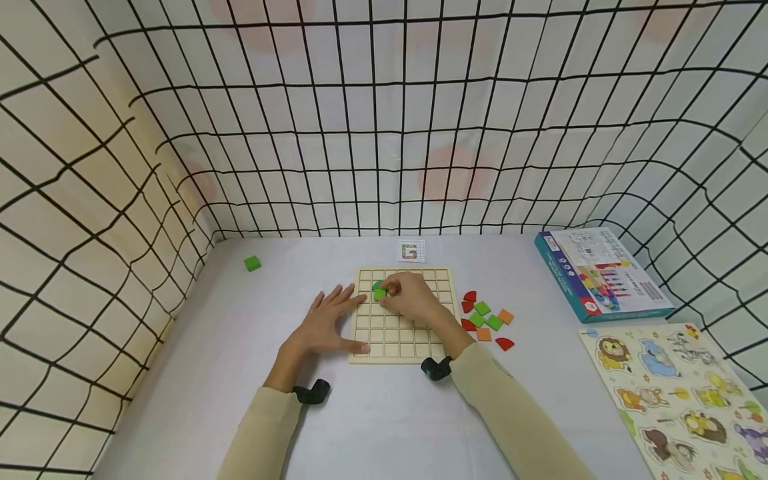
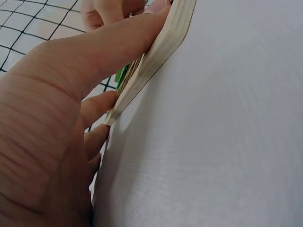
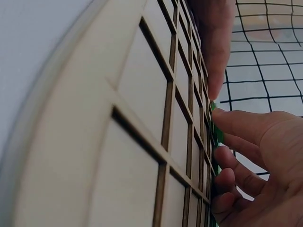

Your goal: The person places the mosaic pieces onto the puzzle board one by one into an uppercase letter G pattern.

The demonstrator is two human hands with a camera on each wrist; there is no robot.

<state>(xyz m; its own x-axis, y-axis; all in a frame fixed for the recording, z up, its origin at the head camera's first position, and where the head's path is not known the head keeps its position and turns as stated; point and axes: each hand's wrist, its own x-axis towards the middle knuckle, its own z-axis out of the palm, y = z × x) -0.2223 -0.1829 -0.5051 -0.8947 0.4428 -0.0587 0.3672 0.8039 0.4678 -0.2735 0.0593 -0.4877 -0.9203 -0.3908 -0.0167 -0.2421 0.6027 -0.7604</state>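
Observation:
A wooden grid board (image 1: 393,341) lies flat on the white cloth. My left hand (image 1: 324,325) is spread at its left side, with thumb and index finger resting on the edge; in the left wrist view the thumb (image 2: 109,45) lies along the rim. Over the upper left of the grid, my right hand (image 1: 413,297) pinches a green square tile (image 1: 379,295) between thumb and fingers. A darker green piece (image 1: 377,285) sits just behind that tile, partly covered. In the right wrist view the fingers hide most of the green.
Red quarter-round pieces (image 1: 505,343), green squares (image 1: 495,323) and orange squares (image 1: 506,316) lie right of the board. A pattern card (image 1: 411,251) is behind it. One green piece (image 1: 253,263) lies far left. A box (image 1: 606,273) and an animal puzzle board (image 1: 684,400) lie right. Black netting surrounds the table.

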